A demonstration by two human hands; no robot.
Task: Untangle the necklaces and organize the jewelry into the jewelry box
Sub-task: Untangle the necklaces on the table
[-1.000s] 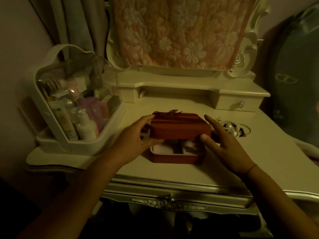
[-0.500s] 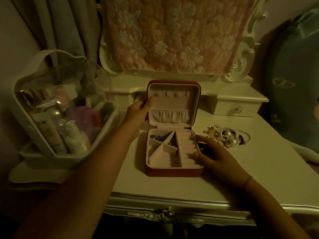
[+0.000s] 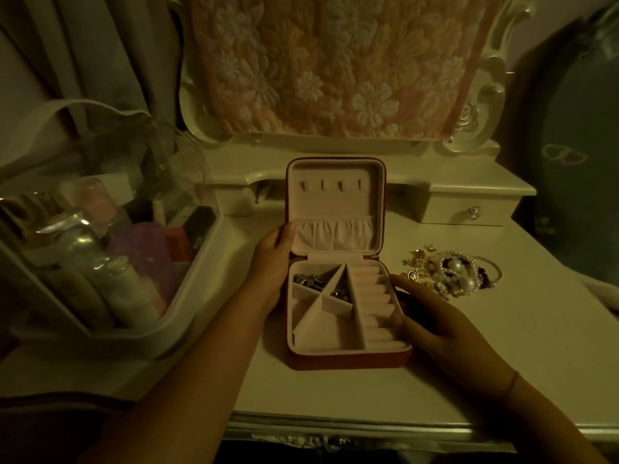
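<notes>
From the head camera I see the jewelry box (image 3: 348, 358) lying open mid-table (image 3: 522, 346), lid upright, with a few small pieces (image 3: 308, 281) in its upper left compartments. My left hand (image 3: 272, 264) holds the lid's left edge, thumb on the front rim, fingers hidden behind. My right hand (image 3: 435, 326) lies loosely spread against the base's right wall, thumb touching the rim by the ring rolls, holding nothing. The tangled necklaces (image 3: 452, 274), pearls and gold bits, sit just right of the box. A cosmetics organizer (image 3: 197, 296) stands at left.
</notes>
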